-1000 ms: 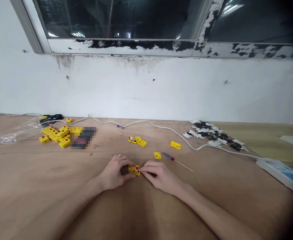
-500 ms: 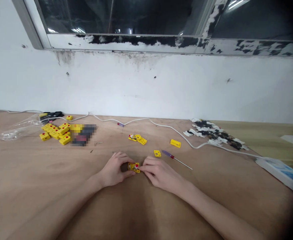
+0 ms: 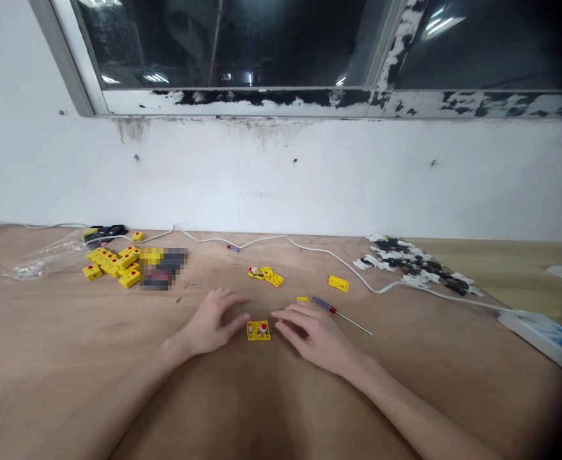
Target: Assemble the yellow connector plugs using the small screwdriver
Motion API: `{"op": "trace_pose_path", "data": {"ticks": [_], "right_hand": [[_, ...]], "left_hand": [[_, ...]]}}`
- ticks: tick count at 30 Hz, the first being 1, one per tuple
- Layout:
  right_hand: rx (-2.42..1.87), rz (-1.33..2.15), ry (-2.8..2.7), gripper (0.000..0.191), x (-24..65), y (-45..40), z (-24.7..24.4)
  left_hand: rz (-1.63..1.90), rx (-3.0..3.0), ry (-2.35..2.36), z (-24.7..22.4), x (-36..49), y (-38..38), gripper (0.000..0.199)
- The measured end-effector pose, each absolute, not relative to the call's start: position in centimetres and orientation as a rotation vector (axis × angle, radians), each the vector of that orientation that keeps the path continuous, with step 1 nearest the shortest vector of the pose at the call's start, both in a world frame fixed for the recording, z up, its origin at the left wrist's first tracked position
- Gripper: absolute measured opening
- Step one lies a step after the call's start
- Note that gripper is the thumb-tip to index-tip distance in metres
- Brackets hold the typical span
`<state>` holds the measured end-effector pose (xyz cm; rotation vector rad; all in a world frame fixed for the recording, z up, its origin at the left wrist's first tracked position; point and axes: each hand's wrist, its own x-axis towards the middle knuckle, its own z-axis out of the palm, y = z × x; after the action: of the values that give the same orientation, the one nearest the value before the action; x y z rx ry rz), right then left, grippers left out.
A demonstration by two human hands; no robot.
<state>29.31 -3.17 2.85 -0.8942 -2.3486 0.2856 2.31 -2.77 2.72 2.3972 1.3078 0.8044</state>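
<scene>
An opened yellow plastic case point(image 3: 258, 330) with a red button and small parts inside lies on the wooden table between my hands. To its left, my left hand point(image 3: 214, 324) is open, fingers and thumb apart, with nothing in it. On the other side my right hand point(image 3: 312, 329) hovers close to the case's right edge, thumb and forefinger spread, holding nothing that I can see. Partly hidden behind the right fingers is a small yellow cover point(image 3: 303, 299). A screwdriver point(image 3: 341, 314) with a purple and red handle lies just beyond that hand.
Further back lie another opened yellow case point(image 3: 266, 275), a yellow block point(image 3: 338, 283) and a short purple tool point(image 3: 233, 247). Several yellow boxes point(image 3: 113, 260) with red buttons are piled at left. A white cable point(image 3: 319, 245) crosses the back; black and white scraps point(image 3: 405, 259) lie at right.
Both hands have let go of the opened yellow case, which now rests flat on the table. My left fingers have spread away from it. The view has tilted slightly upward.
</scene>
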Motion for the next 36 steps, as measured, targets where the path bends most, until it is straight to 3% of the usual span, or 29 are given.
{"op": "trace_pose_path", "data": {"ticks": [6, 9, 13, 18, 21, 25, 36], "right_hand": [[-1.398, -0.046, -2.200, 0.030, 31.8, -0.7, 2.8], [-1.685, -0.153, -2.142, 0.034, 32.9, 0.0, 3.1], [-1.828, -0.015, -2.126, 0.022, 33.9, 0.5, 2.9], [-1.762, 0.088, -2.173, 0.011, 34.6, 1.2, 2.1], [-1.728, 0.104, -2.158, 0.015, 34.6, 1.3, 2.2], [-1.679, 0.087, -2.094, 0.022, 34.0, 0.8, 2.8], [-0.993, 0.327, -1.801, 0.024, 30.8, -1.7, 3.3]], "left_hand": [[0.594, 2.464, 2.056, 3.8, -5.9, 1.0, 0.028], [0.522, 2.436, 2.073, 3.7, -8.7, 1.7, 0.024], [0.521, 2.428, 2.014, 3.5, -9.4, 1.8, 0.026], [0.596, 2.450, 1.819, 3.4, -5.3, 0.9, 0.028], [0.792, 2.330, 1.527, 3.3, -1.0, -0.6, 0.024], [0.767, 2.316, 1.406, 3.2, 3.3, -2.3, 0.015], [0.692, 2.381, 1.371, 2.8, 4.7, -2.7, 0.014]]}}
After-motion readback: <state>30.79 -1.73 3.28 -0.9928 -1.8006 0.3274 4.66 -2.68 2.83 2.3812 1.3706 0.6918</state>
